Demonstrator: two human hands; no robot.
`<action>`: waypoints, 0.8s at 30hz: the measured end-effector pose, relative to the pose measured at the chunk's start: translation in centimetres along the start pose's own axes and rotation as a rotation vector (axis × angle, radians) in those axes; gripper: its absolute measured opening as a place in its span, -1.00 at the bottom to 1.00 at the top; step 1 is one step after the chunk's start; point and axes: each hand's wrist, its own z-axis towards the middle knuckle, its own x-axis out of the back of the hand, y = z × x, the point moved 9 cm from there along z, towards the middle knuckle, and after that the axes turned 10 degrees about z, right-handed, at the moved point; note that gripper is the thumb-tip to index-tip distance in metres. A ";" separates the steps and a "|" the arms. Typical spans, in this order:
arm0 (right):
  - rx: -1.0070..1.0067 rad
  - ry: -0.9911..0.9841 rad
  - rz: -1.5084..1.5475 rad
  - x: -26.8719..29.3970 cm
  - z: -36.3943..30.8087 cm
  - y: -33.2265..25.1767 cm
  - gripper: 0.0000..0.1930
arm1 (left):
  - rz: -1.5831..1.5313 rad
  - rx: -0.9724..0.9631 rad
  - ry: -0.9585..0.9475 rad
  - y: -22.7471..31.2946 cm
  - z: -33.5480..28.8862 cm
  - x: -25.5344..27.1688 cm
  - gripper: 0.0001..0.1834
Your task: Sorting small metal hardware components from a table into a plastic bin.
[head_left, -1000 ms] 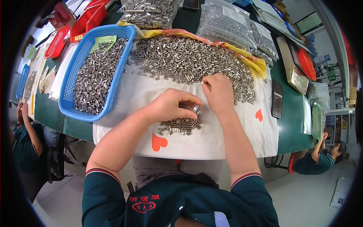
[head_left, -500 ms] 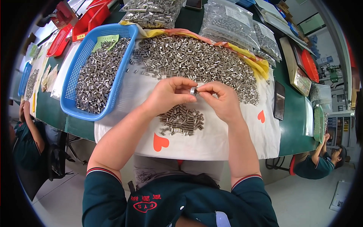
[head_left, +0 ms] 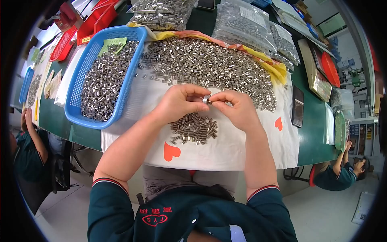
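Between my two hands is a small, shiny metal ring-shaped part [head_left: 206,99]. My left hand [head_left: 179,103] pinches it between thumb and fingers. On its other side, my right hand [head_left: 238,109] is closed, its thumb and forefinger meeting the part; whether they grip a second small piece cannot be made out. Just below my hands lies a small heap of short metal cylinders [head_left: 194,128] on a white cloth [head_left: 221,155] with red hearts. A far larger heap of similar cylinders [head_left: 209,60] spreads beyond my hands.
At the left stands a blue plastic basket [head_left: 69,107] full of metal cylinders. Clear bags of metal parts [head_left: 242,24] lie at the back, behind a rolled yellow-orange cloth edge [head_left: 278,74]. A dark phone [head_left: 297,107] rests at the right. Co-workers sit on both sides.
Both hands have shifted very slightly, with the metal part still held between them. The heaps and basket look the same.
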 end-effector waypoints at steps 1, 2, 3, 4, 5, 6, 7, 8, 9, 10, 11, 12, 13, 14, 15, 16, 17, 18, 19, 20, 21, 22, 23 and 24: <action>-0.003 0.009 -0.001 0.2 0.0 -0.2 -0.92 | -0.023 0.002 -0.040 0.2 -0.1 -0.5 -0.62; -0.050 -0.007 -0.019 0.0 0.1 0.1 -0.91 | -0.046 0.004 -0.079 0.3 -0.2 -1.0 -0.61; -0.098 -0.022 -0.036 -0.1 0.0 0.4 -0.90 | -0.046 0.004 -0.088 0.3 -0.1 -1.1 -0.61; -0.098 -0.020 -0.036 0.1 0.1 0.5 -0.90 | -0.018 0.015 -0.090 0.0 -0.2 -1.1 -0.61; -0.062 -0.029 -0.024 0.2 0.1 0.3 -0.89 | 0.010 0.025 -0.091 -0.2 -0.3 -1.0 -0.61; -0.027 -0.040 -0.012 0.3 0.2 0.2 -0.87 | 0.010 0.025 -0.091 -0.2 -0.4 -0.9 -0.61; -0.027 -0.038 -0.017 1.0 0.3 0.7 -0.87 | 0.125 -0.007 -0.093 0.2 -0.5 -1.1 -0.61; -0.019 0.128 -0.136 3.3 0.4 1.1 -0.87 | 0.241 -0.038 -0.093 0.7 -0.6 -1.3 -0.61; -0.009 0.293 -0.254 5.3 0.3 1.2 -0.88 | 0.237 -0.042 -0.093 1.0 -0.6 -1.4 -0.61; -0.053 0.341 -0.364 5.8 0.2 1.3 -0.90 | 0.356 -0.107 -0.164 1.7 -0.8 -2.1 -0.61; -0.053 0.342 -0.367 5.8 0.4 1.5 -0.90 | 0.475 -0.173 -0.234 2.2 -1.1 -2.9 -0.61; -0.004 0.306 -0.455 5.1 0.7 1.7 -0.91 | 0.443 -0.182 -0.267 2.1 -1.3 -3.3 -0.60; 0.043 0.268 -0.542 4.3 0.9 1.7 -0.93 | 0.442 -0.181 -0.268 2.2 -1.4 -3.2 -0.60; 0.042 0.268 -0.542 3.9 1.0 2.0 -0.93 | 0.440 -0.174 -0.286 2.3 -1.5 -3.3 -0.60; 0.101 0.262 -0.606 3.3 1.0 1.7 -0.94 | 0.438 -0.168 -0.305 2.3 -1.6 -3.4 -0.61; 0.163 0.253 -0.669 2.7 1.1 1.3 -0.94 | 0.437 -0.167 -0.303 2.2 -1.6 -3.3 -0.61; 0.164 0.252 -0.669 2.6 1.1 1.3 -0.94 | 0.414 -0.171 -0.299 2.1 -1.5 -3.3 -0.61; 0.155 0.229 -0.701 2.3 0.9 1.3 -0.95 | 0.391 -0.176 -0.296 2.0 -1.5 -3.3 -0.60; 0.148 0.208 -0.734 2.1 0.9 1.2 -0.95 | 0.394 -0.177 -0.293 1.9 -1.5 -3.3 -0.60; 0.152 0.209 -0.734 2.1 0.8 1.1 -0.95 | 0.354 -0.157 -0.273 1.7 -1.3 -3.1 -0.61; 0.157 0.213 -0.738 2.1 0.8 1.1 -0.95 | 0.314 -0.136 -0.254 1.5 -1.2 -3.0 -0.60; 0.160 0.217 -0.741 2.0 0.8 1.1 -0.94 | 0.315 -0.134 -0.253 1.2 -1.2 -2.9 -0.60; 0.160 0.216 -0.738 1.9 0.7 1.0 -0.94 | 0.262 -0.105 -0.221 0.8 -1.0 -2.5 -0.61; 0.152 0.234 -0.625 2.3 0.7 0.8 -0.93 | 0.209 -0.076 -0.189 0.4 -0.9 -2.0 -0.62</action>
